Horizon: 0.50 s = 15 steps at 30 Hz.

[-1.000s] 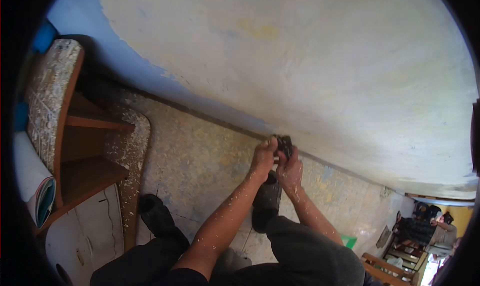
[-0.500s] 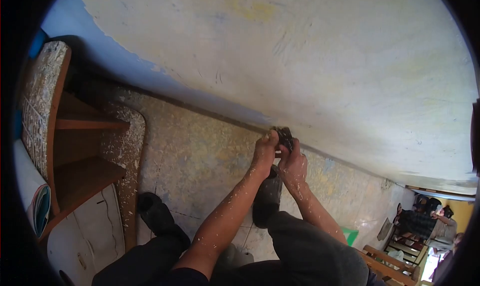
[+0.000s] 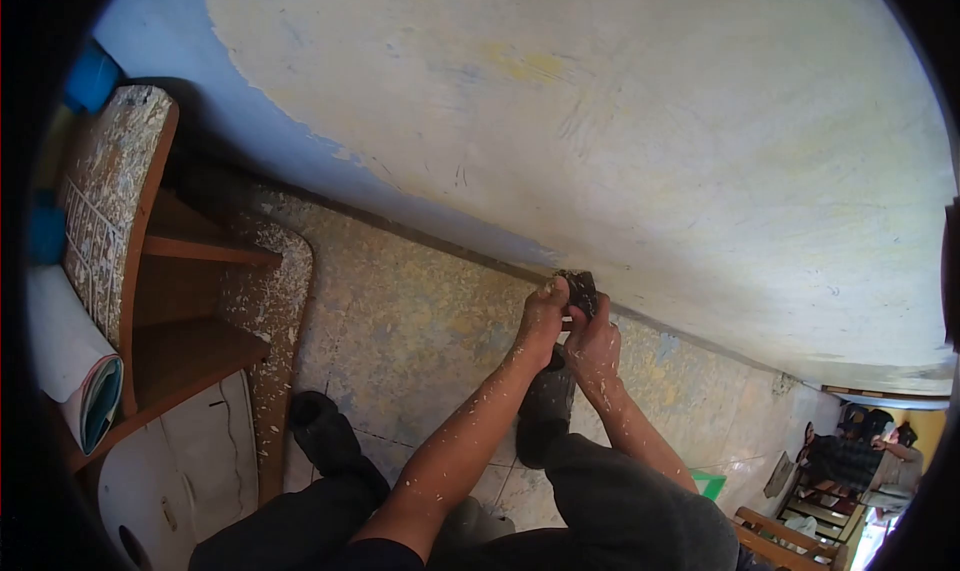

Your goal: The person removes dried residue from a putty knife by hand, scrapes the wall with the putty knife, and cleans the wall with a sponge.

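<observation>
Both hands grip a dark, block-like thing [image 3: 578, 289] with pale flakes stuck to it, at the foot of the wall [image 3: 640, 151]. My left hand [image 3: 543, 319] has its fingers closed on the left side of it. My right hand [image 3: 594, 349] closes on its right side, the fingers bent around the lower edge. The exact kind of this thing does not show. The wall bears scraped pale patches, with blue paint [image 3: 240, 121] left at the lower left. Pale flakes cling to both forearms.
A wooden shelf unit [image 3: 150, 206] covered in flakes stands at left, with papers [image 3: 75, 361] on it. Flakes litter the tiled floor [image 3: 400, 311]. A green object [image 3: 708, 484] lies near my right knee. At far right are wooden furniture [image 3: 790, 541] and a person [image 3: 895, 471].
The view has shifted slightly, so the wall and shelf appear farther right and lower. Both hands stay closed on the dark thing at the wall's foot.
</observation>
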Tool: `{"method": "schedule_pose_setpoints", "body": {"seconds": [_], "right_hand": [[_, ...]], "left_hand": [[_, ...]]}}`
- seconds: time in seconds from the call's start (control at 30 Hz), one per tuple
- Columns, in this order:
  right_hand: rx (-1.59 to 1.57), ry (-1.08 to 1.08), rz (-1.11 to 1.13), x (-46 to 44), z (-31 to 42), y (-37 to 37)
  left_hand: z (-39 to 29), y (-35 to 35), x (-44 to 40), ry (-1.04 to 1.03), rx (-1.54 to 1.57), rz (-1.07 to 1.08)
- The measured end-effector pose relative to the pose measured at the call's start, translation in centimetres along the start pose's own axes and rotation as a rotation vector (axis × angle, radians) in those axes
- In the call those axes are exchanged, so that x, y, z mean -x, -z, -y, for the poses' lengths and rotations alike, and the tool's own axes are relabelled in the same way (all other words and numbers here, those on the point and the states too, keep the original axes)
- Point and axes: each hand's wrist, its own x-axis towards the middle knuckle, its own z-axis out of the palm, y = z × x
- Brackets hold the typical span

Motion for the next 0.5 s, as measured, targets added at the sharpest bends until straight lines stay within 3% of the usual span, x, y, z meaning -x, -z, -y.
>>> {"method": "schedule_pose_setpoints", "body": {"seconds": [0.13, 0.37, 0.5], "right_hand": [[0.107, 0.003, 0.013, -0.2, 0.2, 0.6], [0.141, -0.046, 0.069, -0.9, 3.0, 1.1], [0.144, 0.060, 0.074, -1.7, 3.3, 1.2]], "left_hand": [[0.3, 0.3, -0.5, 0.079, 0.054, 0.003], [-1.8, 0.5, 0.6, -0.035, 0.102, 0.001], [-2.1, 0.6, 0.6, -0.061, 0.081, -0.060]]}}
